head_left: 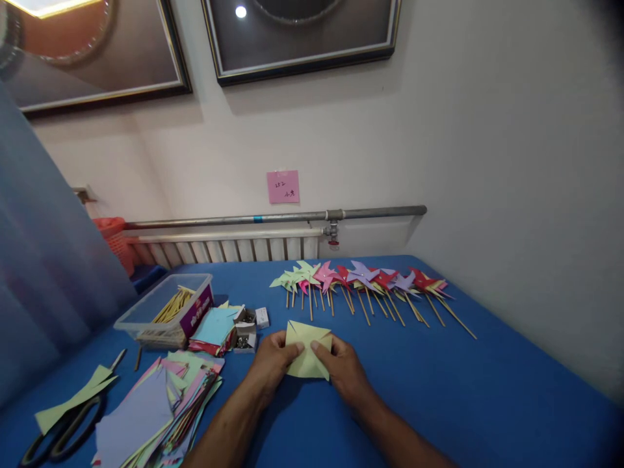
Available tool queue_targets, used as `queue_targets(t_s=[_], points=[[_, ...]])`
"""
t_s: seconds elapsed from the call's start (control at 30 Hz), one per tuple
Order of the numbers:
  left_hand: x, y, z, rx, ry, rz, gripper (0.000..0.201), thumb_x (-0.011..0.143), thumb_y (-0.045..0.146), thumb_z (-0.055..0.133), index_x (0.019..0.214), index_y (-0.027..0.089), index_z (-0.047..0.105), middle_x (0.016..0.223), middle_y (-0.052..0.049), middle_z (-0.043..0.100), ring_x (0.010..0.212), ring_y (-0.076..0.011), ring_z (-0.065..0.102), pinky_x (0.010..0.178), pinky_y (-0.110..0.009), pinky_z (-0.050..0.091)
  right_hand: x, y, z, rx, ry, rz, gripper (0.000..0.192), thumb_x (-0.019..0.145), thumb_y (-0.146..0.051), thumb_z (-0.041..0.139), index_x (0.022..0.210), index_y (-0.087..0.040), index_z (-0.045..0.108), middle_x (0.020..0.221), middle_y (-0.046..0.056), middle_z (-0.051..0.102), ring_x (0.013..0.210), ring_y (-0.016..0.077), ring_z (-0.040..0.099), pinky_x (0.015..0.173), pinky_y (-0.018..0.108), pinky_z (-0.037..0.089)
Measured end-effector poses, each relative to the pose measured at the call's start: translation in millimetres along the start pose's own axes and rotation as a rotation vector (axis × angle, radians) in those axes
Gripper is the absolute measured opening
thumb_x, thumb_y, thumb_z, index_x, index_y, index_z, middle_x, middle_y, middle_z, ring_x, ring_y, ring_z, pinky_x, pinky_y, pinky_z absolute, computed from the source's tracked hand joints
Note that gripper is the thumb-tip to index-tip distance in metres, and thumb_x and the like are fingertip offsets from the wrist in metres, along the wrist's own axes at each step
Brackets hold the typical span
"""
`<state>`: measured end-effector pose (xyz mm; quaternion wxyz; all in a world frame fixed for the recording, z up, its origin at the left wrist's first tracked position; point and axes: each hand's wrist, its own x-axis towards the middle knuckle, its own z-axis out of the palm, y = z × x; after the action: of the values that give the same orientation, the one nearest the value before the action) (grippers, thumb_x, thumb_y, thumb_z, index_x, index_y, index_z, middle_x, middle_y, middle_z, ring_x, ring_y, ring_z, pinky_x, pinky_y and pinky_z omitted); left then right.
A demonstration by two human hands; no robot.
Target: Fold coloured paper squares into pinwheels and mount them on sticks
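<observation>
1. Both hands are on one yellow-green paper square (308, 356), lying on the blue table (487, 403) right in front of the person. The left hand (271, 364) pinches its left edge and the right hand (342, 370) presses near its middle. The hands sit close together with fingertips almost meeting, probably to pin folded corners flat.
2. The paper has cuts or folds from the corners. One flap points up at the top and another sticks out bottom right. It looks like a half-made pinwheel head with no stick on it.
3. Finished pinwheels (363, 283) lie in a row further back, heads toward the wall and sticks toward the person. They look parked out of the work zone.
4. Supplies are grouped on the left, within reach:
   - coloured paper stack (160, 409)
   - scissors (61, 432) with a paper offcut over them
   - clear tub of sticks (168, 305)
   - small box of pins (244, 338); contents too small to confirm.
</observation>
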<state>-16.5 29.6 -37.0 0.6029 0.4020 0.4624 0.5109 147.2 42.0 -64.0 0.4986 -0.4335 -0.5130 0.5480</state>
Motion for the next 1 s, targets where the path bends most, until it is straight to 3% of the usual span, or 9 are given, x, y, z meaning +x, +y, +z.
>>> queue_targets(t_s=[0.17,0.5,0.6,0.73,1.0], points=[[4,-4,-3.7,0.046,0.093,0.037,0.047,0.053,0.048,0.096,0.075,0.010,0.079,0.065,-0.008,0.076,0.054,-0.0170,0.064,0.057,-0.027,0.049,-1,1,-1,0.024,-0.009,0.009,0.062,0.073,-0.069,0.082,0.105,-0.016,0.082,0.092,0.011,0.085,0.084,0.0324,0.079,0.074,0.040,0.063],[8,-9,-3.6,0.084,0.087,0.062,0.051,0.055,0.059,0.094,0.067,0.013,0.073,0.056,-0.005,0.069,0.049,-0.0148,0.057,0.052,-0.026,0.042,-1,0,2,-0.017,-0.008,0.065,0.054,0.071,-0.059,0.083,0.104,-0.016,0.082,0.093,0.011,0.086,0.092,0.0363,0.081,0.081,0.043,0.065],[9,-11,-3.6,0.056,0.064,0.037,0.057,0.057,0.065,0.092,0.070,0.013,0.075,0.059,-0.006,0.071,0.049,-0.0153,0.058,0.054,-0.027,0.044,-1,-1,3,-0.007,0.004,0.062,0.053,0.072,-0.059,0.083,0.103,-0.015,0.082,0.091,0.011,0.086,0.089,0.0352,0.081,0.079,0.042,0.065],[7,-12,-2.0,0.044,0.023,0.050,0.053,0.055,0.053,0.098,0.082,0.009,0.082,0.071,-0.010,0.078,0.056,-0.0173,0.064,0.059,-0.028,0.049,-3,-5,3,-0.022,-0.013,0.067,0.054,0.073,-0.059,0.083,0.106,-0.016,0.082,0.095,0.011,0.086,0.086,0.0329,0.080,0.076,0.040,0.064],[6,-7,-2.2,-0.010,0.068,0.053,0.053,0.052,0.047,0.099,0.086,0.009,0.085,0.072,-0.011,0.080,0.058,-0.0180,0.066,0.057,-0.026,0.048,-2,-2,3,-0.052,-0.047,0.043,0.053,0.074,-0.056,0.080,0.105,-0.014,0.082,0.089,0.011,0.085,0.086,0.0325,0.079,0.076,0.040,0.063]])
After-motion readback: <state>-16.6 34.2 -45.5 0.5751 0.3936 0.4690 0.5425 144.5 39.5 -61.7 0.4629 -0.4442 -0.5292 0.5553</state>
